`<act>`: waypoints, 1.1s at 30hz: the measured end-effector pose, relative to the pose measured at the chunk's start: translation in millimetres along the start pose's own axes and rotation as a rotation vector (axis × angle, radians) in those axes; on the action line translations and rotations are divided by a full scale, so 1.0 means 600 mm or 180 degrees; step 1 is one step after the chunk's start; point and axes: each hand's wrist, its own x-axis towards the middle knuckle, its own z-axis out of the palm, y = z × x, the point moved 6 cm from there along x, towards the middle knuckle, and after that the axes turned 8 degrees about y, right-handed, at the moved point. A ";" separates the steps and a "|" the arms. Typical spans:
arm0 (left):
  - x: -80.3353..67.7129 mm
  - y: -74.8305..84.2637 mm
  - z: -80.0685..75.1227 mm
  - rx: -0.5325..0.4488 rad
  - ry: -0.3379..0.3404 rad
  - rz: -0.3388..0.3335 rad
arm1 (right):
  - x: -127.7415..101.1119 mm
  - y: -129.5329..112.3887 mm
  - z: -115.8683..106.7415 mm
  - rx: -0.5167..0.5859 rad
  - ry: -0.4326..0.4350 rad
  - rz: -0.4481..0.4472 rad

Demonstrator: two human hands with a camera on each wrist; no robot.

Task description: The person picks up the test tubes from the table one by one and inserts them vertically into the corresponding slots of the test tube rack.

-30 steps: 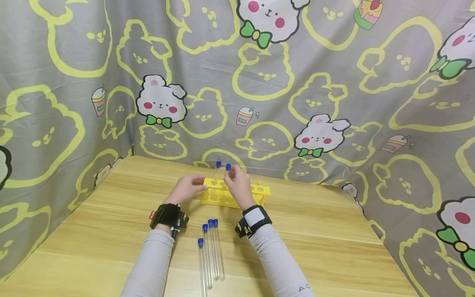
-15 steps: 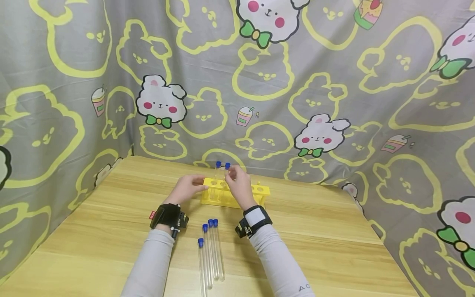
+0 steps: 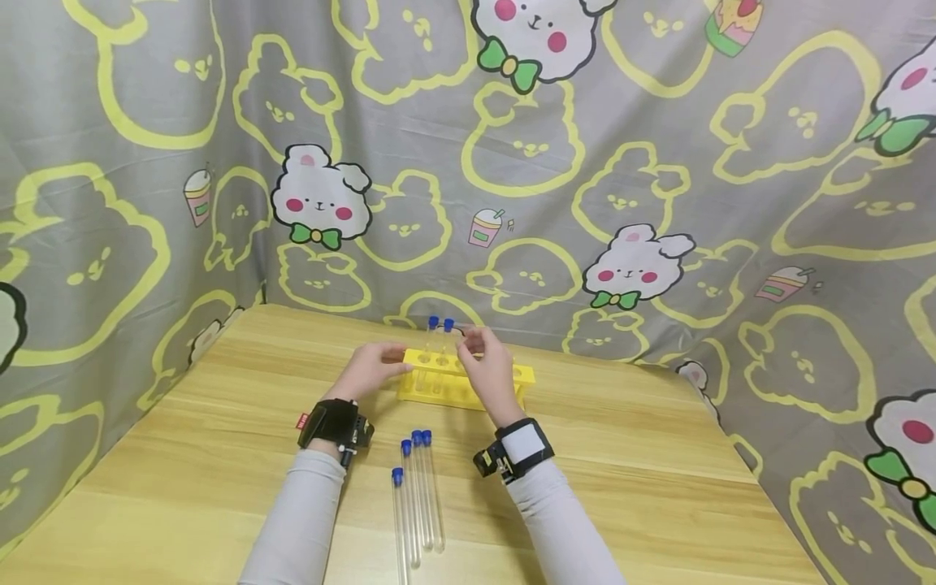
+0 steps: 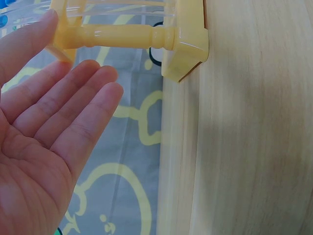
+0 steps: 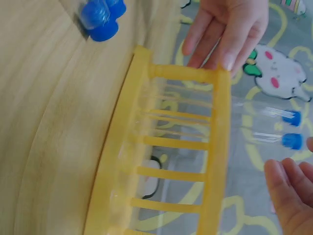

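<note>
Head view shows your left hand [image 3: 373, 370] resting against the left end of the yellow rack [image 3: 468, 382], which stands on the wooden table [image 3: 621, 455] near its far edge, close to the patterned curtain [image 3: 512, 162]. Your fingers on that hand are straight and relaxed; the fingertips touch the rack's top plate and curl round nothing. The left wrist view confirms this: the palm is flat and open, with one fingertip at the rack's upper bar [image 4: 117, 35] and the other fingers just beside it.

Your right hand [image 3: 488, 370] lies over the middle of the rack, in front of it as seen from the head camera. Two capped tubes [image 3: 439, 345] stand upright in the rack's left holes, their blue caps above the top plate and just beside your right fingertips. In the right wrist view, the fingertips [image 5: 288, 191] sit near the two blue caps [image 5: 292, 141] with a gap between them; the fingers appear loosely extended and hold nothing. That view is blurred, so finer contact cannot be told.

Four loose tubes [image 3: 417, 504] with blue caps lie side by side on the table between your forearms, well apart from the rack, caps pointing toward it. Both wrists carry strapped camera bands [image 3: 332, 422].
</note>
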 end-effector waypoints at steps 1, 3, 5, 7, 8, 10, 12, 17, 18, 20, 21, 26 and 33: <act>0.000 0.000 0.000 -0.0001 0.0000 0.0004 | -0.004 -0.003 -0.003 -0.0006 -0.0027 -0.0023; 0.001 -0.002 0.001 -0.0004 0.0003 0.0004 | -0.014 -0.010 -0.007 -0.0039 -0.0099 -0.0093; 0.003 -0.003 0.002 -0.0011 0.0010 0.0007 | -0.025 -0.016 -0.009 -0.0107 -0.0222 -0.0141; 0.004 -0.003 0.003 -0.0017 0.0009 0.0015 | -0.037 -0.021 -0.009 -0.0208 -0.0394 -0.0143; 0.004 -0.003 0.003 -0.0019 0.0009 0.0014 | -0.043 -0.021 -0.006 -0.0268 -0.0508 -0.0120; 0.003 -0.002 0.002 -0.0026 0.0010 0.0009 | -0.056 -0.019 0.000 -0.0355 -0.0776 -0.0004; 0.003 -0.001 0.002 -0.0033 0.0011 -0.0008 | -0.068 -0.013 0.008 -0.0427 -0.1061 0.0151; 0.002 0.000 -0.001 -0.0028 0.0014 -0.0009 | -0.099 0.002 0.027 -0.0627 -0.1640 0.0463; 0.002 0.000 -0.001 -0.0028 0.0011 -0.0003 | -0.105 0.004 0.031 -0.0679 -0.1719 0.0472; 0.002 0.001 -0.001 -0.0019 0.0008 0.0018 | -0.116 0.007 0.037 -0.0757 -0.1838 0.0467; 0.002 0.000 0.000 -0.0023 0.0010 0.0006 | -0.121 0.008 0.041 -0.0791 -0.1878 0.0456; 0.001 0.001 0.000 -0.0010 0.0013 0.0035 | -0.145 0.014 0.053 -0.0845 -0.2018 0.0601; 0.000 0.002 0.001 -0.0017 0.0002 0.0010 | -0.164 0.020 0.063 -0.0957 -0.2118 0.0795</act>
